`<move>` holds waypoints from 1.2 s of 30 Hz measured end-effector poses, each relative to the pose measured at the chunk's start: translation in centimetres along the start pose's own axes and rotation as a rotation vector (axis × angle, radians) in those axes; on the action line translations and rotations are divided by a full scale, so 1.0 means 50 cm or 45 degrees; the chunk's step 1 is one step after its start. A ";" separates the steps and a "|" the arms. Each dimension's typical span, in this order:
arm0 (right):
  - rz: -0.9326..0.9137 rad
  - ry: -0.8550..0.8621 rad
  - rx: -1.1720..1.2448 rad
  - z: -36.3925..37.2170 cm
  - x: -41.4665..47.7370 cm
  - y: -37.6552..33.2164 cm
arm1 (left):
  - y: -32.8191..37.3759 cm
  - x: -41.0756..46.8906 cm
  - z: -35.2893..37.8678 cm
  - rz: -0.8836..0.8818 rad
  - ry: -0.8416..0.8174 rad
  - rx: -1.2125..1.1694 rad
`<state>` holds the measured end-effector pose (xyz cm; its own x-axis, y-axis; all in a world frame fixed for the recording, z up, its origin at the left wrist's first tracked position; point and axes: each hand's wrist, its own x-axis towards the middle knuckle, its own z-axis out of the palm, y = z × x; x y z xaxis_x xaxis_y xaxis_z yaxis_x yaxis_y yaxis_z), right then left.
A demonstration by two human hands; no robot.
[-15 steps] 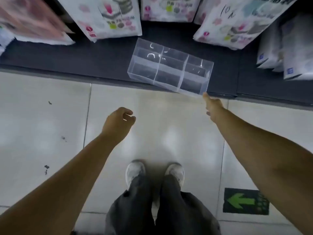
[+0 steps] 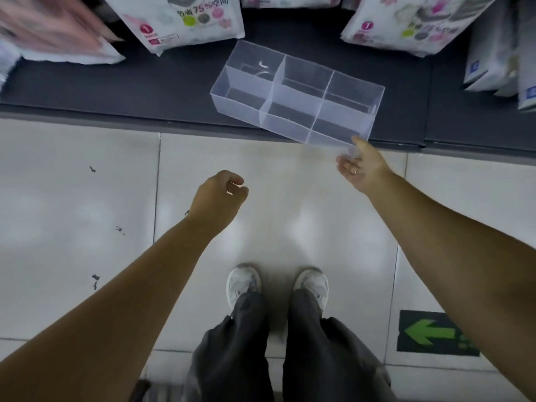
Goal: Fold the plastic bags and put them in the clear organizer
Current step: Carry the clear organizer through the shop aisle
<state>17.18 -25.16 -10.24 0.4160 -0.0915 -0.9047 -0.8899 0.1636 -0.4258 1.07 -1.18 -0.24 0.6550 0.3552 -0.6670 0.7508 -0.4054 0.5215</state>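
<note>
right hand (image 2: 362,169) rolled palm-up, pinching clear organizer (image 2: 298,94) corner, left hand (image 2: 216,198) relaxed (empty)

Packages (image 2: 185,21) on the shelf (image 2: 130,82) are running off the top edge; the pink pack (image 2: 52,33) at far left is smearing into blur. The left grip (image 2: 216,195) is curling its fingertips out of sight. A corner of the clear organizer (image 2: 295,97) is hazing fingertips of the right grip (image 2: 362,168).

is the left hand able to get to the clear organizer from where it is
Probably yes: the left hand is loosely curled and holds nothing, and nothing lies between it and the near wall of the clear organizer. The right hand pinches only its near right corner.
</note>
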 end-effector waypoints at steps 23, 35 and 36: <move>-0.215 0.176 0.413 -0.443 -1.224 -0.026 | 0.440 -0.781 -0.344 0.524 -0.297 0.269; -0.291 0.588 0.999 -0.797 -1.364 0.124 | 0.810 -0.971 0.009 0.997 -0.674 0.424; -0.298 0.614 1.059 -0.831 -1.364 0.117 | 0.837 -0.984 0.051 1.023 -0.716 0.432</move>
<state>-24.18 -58.77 49.50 0.2796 -0.5699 -0.7727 -0.3028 0.7114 -0.6342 0.06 -37.76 53.05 0.7520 -0.5340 -0.3865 -0.0102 -0.5956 0.8032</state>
